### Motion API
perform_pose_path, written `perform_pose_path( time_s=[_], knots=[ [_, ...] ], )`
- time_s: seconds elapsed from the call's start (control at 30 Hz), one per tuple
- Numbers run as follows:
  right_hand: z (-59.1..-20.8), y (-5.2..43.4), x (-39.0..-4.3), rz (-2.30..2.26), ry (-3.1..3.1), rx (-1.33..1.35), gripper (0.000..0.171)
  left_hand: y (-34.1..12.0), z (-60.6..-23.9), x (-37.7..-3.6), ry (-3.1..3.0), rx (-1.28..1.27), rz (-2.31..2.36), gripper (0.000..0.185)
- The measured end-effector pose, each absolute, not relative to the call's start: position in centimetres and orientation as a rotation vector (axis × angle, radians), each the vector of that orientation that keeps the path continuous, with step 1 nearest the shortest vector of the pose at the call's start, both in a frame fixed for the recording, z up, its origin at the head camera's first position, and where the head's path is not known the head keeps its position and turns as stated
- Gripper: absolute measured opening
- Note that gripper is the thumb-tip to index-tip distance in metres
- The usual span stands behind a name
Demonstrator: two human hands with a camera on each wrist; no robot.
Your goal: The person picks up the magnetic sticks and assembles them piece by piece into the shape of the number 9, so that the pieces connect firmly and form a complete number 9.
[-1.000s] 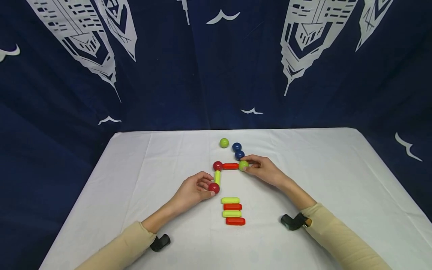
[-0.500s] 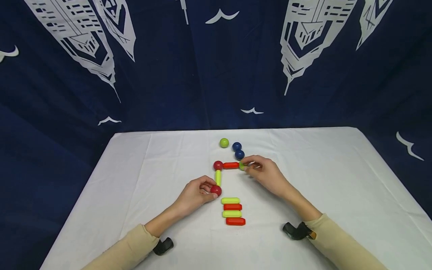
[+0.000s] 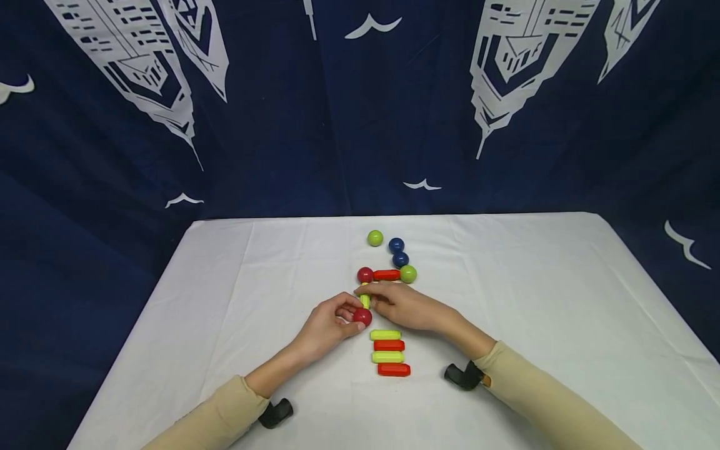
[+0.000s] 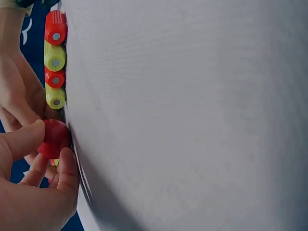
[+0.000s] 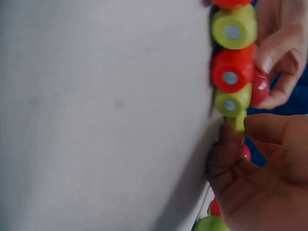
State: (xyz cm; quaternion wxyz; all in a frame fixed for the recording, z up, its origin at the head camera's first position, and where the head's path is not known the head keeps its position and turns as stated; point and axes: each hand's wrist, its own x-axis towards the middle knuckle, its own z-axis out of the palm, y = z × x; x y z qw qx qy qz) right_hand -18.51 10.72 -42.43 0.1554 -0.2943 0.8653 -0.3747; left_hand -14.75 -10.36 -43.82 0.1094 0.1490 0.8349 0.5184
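Head view, clock as seen there. I have the left hand [image 3: 326, 322] curled, thumb and fingers pinching the near red ball [image 3: 362, 317] on the counter [image 3: 270, 275]. The right hand [image 3: 407, 306] closes to a pinch about the yellow-green stick [image 3: 365, 302], at 12 o'clock of that ball. Far red ball [image 3: 365, 275] lies beyond the stick; red stick [image 3: 387, 275] runs from it toward 3 o'clock, meeting a green ball [image 3: 408, 274]. Blue balls [image 3: 400, 260]: 11 o'clock of the green. Four stacked sticks [image 3: 387, 345]: 5 o'clock of the near ball.
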Motion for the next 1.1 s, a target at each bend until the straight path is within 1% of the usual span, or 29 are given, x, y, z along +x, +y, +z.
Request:
perform_pose_path(
  time_s=[0.2,0.37,0.53,0.83,1.1],
  knots=[
    [-42.3,10.3,-18.9,-1.072,2.465,-0.884,0.027,-10.1,-43.9,-14.7,2.477,0.434,1.527,0.027],
    [-42.2,10.6,-18.7,-1.128,2.452,-0.888,0.029,-9.7,-43.9,-14.7,2.485,0.418,1.556,0.026],
    [-42.0,11.5,-17.8,-1.195,2.445,-0.849,0.033,-9.2,-43.9,-14.6,2.433,0.340,1.649,0.026],
    [-41.8,13.4,-15.5,-1.118,2.423,-0.788,0.021,-8.8,-44.2,-14.0,2.367,0.217,1.801,0.026],
    [-42.4,13.6,-14.8,-1.082,2.413,-0.783,0.021,-8.4,-44.4,-13.5,2.347,0.164,1.845,0.028]
  ],
)
